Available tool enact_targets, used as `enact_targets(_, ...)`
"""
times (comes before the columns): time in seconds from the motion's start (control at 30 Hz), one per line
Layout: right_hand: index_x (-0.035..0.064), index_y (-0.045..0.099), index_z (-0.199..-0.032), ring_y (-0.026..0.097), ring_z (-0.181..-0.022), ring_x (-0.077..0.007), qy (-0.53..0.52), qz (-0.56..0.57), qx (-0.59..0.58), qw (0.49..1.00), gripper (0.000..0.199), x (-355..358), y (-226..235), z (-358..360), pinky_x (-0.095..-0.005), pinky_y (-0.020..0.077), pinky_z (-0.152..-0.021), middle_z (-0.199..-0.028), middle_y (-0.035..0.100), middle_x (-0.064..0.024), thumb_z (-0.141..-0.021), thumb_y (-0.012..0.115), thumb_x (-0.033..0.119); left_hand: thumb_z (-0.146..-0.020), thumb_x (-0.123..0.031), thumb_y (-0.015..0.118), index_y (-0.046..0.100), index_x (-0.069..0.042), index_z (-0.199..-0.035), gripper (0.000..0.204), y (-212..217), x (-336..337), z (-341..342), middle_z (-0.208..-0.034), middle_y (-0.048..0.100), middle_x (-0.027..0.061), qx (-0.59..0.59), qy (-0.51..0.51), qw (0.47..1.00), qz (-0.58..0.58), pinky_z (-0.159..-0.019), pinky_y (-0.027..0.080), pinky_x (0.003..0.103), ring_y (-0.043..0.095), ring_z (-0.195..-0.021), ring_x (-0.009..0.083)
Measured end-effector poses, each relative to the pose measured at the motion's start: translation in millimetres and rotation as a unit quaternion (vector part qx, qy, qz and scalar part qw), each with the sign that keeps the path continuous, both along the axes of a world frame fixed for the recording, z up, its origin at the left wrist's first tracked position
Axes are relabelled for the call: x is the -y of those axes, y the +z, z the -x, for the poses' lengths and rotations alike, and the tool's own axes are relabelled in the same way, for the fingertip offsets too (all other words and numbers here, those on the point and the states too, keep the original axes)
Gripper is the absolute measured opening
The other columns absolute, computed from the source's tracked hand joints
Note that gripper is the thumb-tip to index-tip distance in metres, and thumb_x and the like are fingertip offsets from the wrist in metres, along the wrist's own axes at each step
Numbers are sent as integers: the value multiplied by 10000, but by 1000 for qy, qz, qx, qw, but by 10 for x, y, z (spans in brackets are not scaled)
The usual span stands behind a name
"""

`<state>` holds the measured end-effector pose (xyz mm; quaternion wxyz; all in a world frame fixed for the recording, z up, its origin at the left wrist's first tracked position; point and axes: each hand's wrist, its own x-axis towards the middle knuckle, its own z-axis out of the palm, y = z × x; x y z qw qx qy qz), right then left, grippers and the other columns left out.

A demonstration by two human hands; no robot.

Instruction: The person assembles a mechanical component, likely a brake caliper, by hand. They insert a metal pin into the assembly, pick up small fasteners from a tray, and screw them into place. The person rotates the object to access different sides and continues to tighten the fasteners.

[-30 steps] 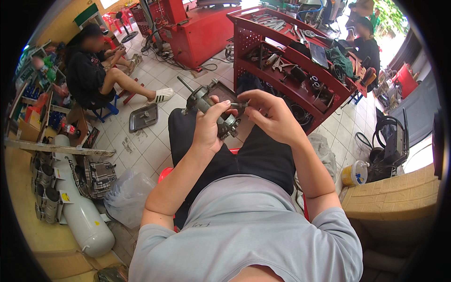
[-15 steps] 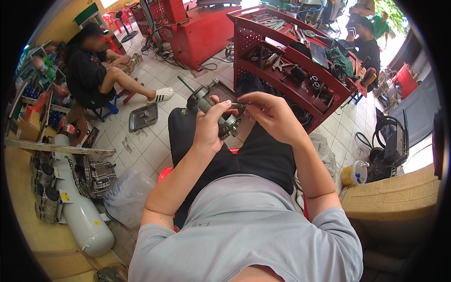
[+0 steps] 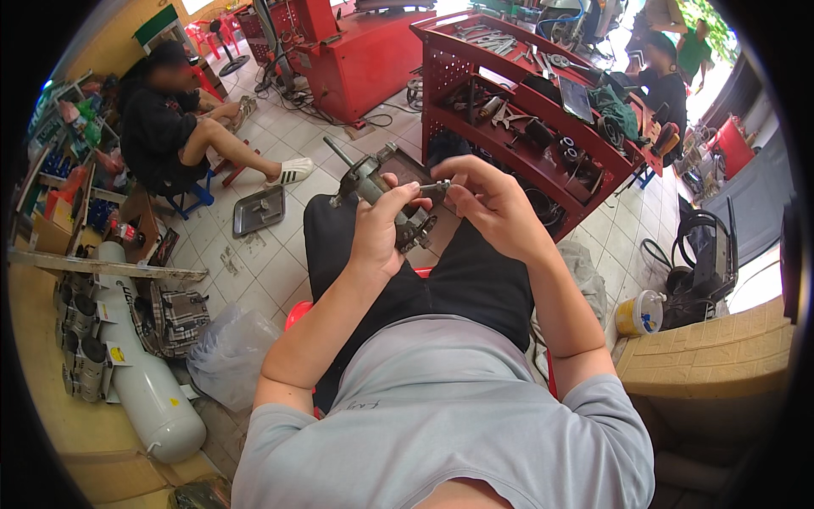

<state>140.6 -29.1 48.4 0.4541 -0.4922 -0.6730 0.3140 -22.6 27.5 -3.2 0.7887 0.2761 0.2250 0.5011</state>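
Observation:
My left hand (image 3: 379,225) is wrapped round a grey metal machine part (image 3: 370,186), held above my lap. A long bare shaft (image 3: 337,151) sticks out of its far left end, and a toothed or notched piece (image 3: 415,232) shows at its near end. From the part's right side a short bolt-like metal rod (image 3: 435,189) points at my right hand (image 3: 492,204). The curled thumb and fingers of that hand are at the rod's outer end, which shows between them. What the left fingers press on underneath is hidden.
A red tool cart (image 3: 509,140) with wrenches and parts stands ahead to the right. On the tiled floor to the left lies a grey tray (image 3: 259,211) with small pieces. A person (image 3: 170,127) sits beyond it; a white cylinder (image 3: 148,373) lies at lower left.
My right fingers have loosened and shifted slightly, so the rod's outer end now shows between them. The left hand and the machine part have hardly moved.

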Motion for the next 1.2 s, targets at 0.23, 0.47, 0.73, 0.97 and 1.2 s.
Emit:
enact_targets(0.23, 23, 581, -1079, 513, -742, -73, 4, -26, 42, 999, 170, -28, -55, -39, -244, 456, -678, -802, 547, -3, -934, 493, 31, -809, -47, 659, 546, -131, -929, 184, 18, 7, 1, -817, 602, 29, -7, -1, 1000, 2, -668, 544, 297, 651, -724, 179)
enact_targets(0.47, 17, 583, -1077, 502, -732, -68, 8, -32, 53, 998, 172, -34, -62, -36, -236, 450, -675, -795, 536, 1, -930, 493, 23, -808, -49, 661, 547, -128, -932, 185, 6, -1, 2, -825, 604, 34, -2, -2, 1000, 0, -669, 542, 296, 651, -726, 182)
enact_targets(0.73, 44, 553, -1182, 492, -597, -75, -18, -35, -9, 999, 300, -25, -63, 9, -250, 428, -549, -777, 599, -63, -883, 544, 29, -803, -51, 667, 551, -130, -934, 192, 5, 1, 1, -822, 597, 30, -4, 2, 1000, 2, -658, 535, 291, 646, -727, 184)
enact_targets(0.97, 24, 574, -1126, 519, -676, -67, -27, -5, 5, 1000, 232, -30, -52, 5, -230, 434, -601, -798, 598, -34, -897, 535, 39, -797, -48, 673, 552, -131, -930, 199, 5, -1, 3, -828, 598, 30, -6, 3, 1000, 5, -649, 536, 291, 648, -725, 184)
enact_targets(1.2, 23, 608, -1061, 493, -671, -48, 2, -27, 20, 999, 186, -59, -92, -28, -213, 421, -600, -793, 581, 12, -888, 540, 44, -800, -45, 669, 552, -129, -929, 194, 1, -3, -2, -825, 600, 32, -1, 4, 1000, 4, -647, 538, 292, 648, -723, 187)
